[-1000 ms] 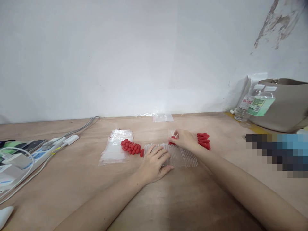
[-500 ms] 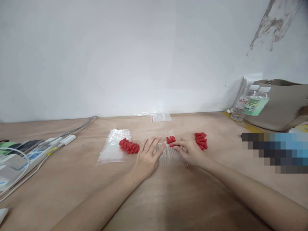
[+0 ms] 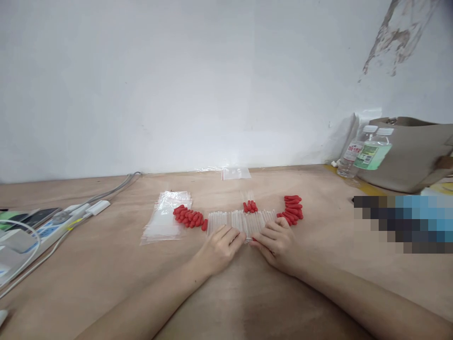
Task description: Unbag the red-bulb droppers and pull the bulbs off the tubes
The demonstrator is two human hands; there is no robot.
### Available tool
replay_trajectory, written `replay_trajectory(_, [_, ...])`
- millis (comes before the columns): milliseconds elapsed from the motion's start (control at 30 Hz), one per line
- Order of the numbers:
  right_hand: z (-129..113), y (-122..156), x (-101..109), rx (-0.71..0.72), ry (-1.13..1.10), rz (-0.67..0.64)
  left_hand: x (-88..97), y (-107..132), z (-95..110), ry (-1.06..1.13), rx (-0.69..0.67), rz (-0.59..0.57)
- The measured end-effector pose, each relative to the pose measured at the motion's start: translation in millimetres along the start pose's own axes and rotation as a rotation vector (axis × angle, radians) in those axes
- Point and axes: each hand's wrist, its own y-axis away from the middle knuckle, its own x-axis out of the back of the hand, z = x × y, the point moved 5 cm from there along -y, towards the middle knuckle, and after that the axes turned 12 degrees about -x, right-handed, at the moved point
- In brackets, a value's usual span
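A row of thin clear tubes [image 3: 231,219] lies on the table in front of me. My left hand [image 3: 221,245] is closed at the near ends of the row, its thumb and finger pinching the end of a clear tube. My right hand [image 3: 279,243] is closed on a red rubber bulb [image 3: 253,240], mostly hidden by the fingers and held against that tube end. Behind the row, several tubes fitted with red bulbs [image 3: 250,206] lie pointing away. Loose red bulbs sit in a left pile [image 3: 189,217] and a right pile [image 3: 293,208].
Clear plastic bags [image 3: 161,224] are stacked at the left, and another bag [image 3: 236,173] lies by the wall. A power strip [image 3: 49,231] with cables is on the far left. Bottles [image 3: 373,150] and a grey-brown bag [image 3: 414,156] stand at the right, near a blurred patch.
Both hands have drawn nearer to me, from the far ends of the tubes to their near ends, and come closer together. My left fingers, outstretched before, are now curled in.
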Motion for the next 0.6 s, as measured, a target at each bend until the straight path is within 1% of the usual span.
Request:
replay_trajectory(100, [-2.1,3.6,4.4,0.086,0.064,0.038,-1.6,1.4,3.3,0.033,0.009,-0.020])
replay_trajectory(200, [-3.1,7.3,8.4,0.155,0.125,0.081,1.0,0.3,4.0,0.090,0.027,-0.004])
replay_trajectory(300, [-4.0,9.9,12.7,0.224,0.177,0.126,5.4,-1.4,1.9,0.147,0.058,0.025])
replay_trajectory(433, [-3.1,10.1,19.7,0.300,0.230,0.187,7.3,-2.2,-1.7,0.179,0.100,0.025])
replay_trajectory(533, [-1.1,8.3,22.7,0.345,0.257,0.201,7.0,-3.3,-3.6,0.183,0.119,0.019])
replay_trajectory(600, [2.3,6.6,22.6,0.377,0.250,0.182,6.4,-3.9,-5.6,0.175,0.134,0.011])
